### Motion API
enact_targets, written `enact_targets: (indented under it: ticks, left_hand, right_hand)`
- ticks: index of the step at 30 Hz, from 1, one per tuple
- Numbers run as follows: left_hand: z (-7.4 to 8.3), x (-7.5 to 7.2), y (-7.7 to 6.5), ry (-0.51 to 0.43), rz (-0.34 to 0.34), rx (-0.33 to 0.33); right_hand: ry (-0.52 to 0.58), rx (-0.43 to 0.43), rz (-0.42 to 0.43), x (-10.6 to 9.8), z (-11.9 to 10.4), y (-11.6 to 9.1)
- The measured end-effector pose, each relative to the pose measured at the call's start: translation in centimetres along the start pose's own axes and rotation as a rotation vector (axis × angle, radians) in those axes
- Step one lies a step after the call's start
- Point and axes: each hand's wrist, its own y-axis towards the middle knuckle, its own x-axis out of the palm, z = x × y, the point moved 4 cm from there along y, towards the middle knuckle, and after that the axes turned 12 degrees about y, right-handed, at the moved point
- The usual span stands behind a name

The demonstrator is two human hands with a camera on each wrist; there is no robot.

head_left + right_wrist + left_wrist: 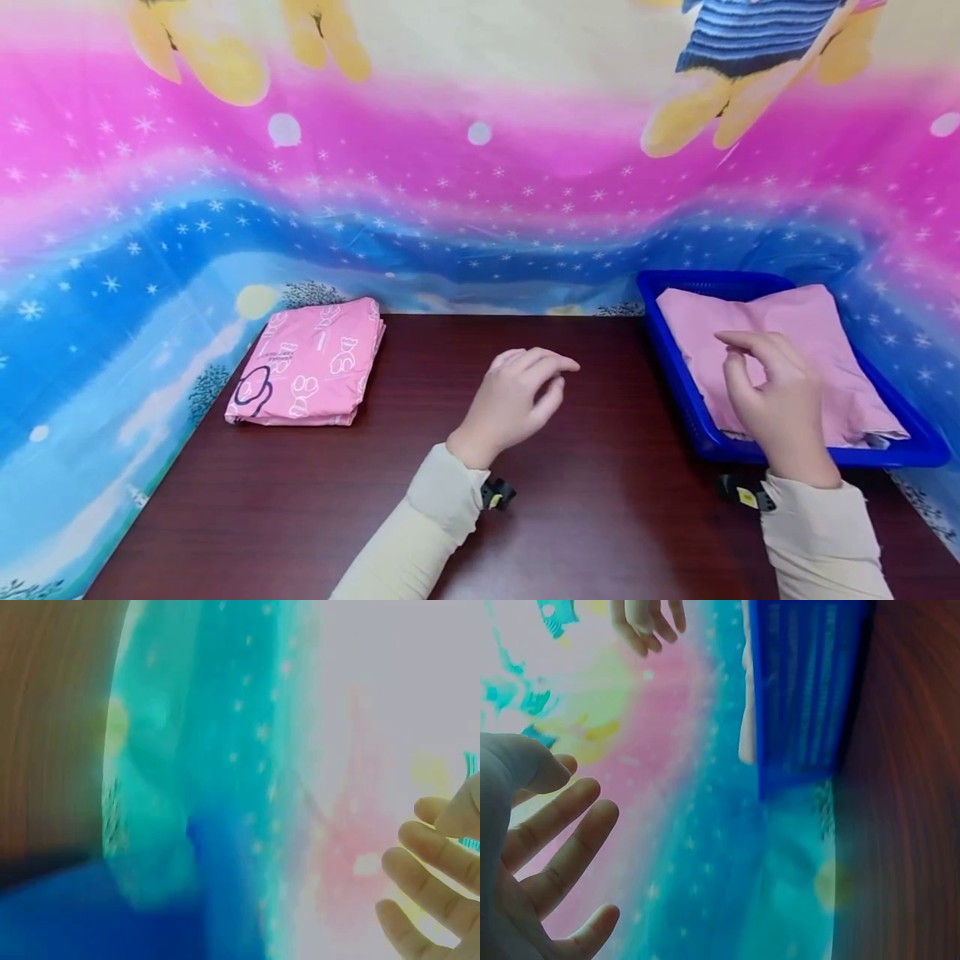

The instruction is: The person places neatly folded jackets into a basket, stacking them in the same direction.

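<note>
My left hand (517,400) is held over the middle of the table, its fingers loosely bent and nothing in them. At the right, my right hand (787,404) hovers over a blue plastic basket (892,457), also holding nothing, with thumb and fingers apart. Inside that basket lies a plain pink folded cloth (810,321), partly hidden behind the right hand. A second folded pink cloth (307,362), printed with white outlines and a dark flower shape, lies on the left of the table, away from both hands. In the wrist views, the fingers of both hands are spread and bare.
The dark red-brown wooden table (360,500) runs back to a colourful printed curtain (480,192) that hangs behind and at both sides. Each wrist wears a small black strap device, such as the left one (497,494).
</note>
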Motion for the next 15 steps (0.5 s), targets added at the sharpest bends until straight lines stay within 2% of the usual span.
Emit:
enact_targets:
  ticks: [4,7,11,15]
  left_hand:
    - [-2.1,-1.3,-0.9,-0.001,0.027,-0.043]
    - [-3.6,-2.2,-1.6,0.008,0.048,-0.075]
    - [-5.5,-3.3,-2.5,0.001,0.064,-0.117]
    - [-7.3,-4.4,-3.4,-0.014,0.076,-0.171]
  right_hand:
    - [0.106,-0.087,-0.061,2.1,-1.6,0.3]
    - [0.161,-0.118,-0.121,3.9,-2.4,0.2]
    - [0.211,-0.114,-0.188,6.4,-2.7,-0.2]
    - [0.246,-0.072,-0.243,8.9,-2.9,-1.0]
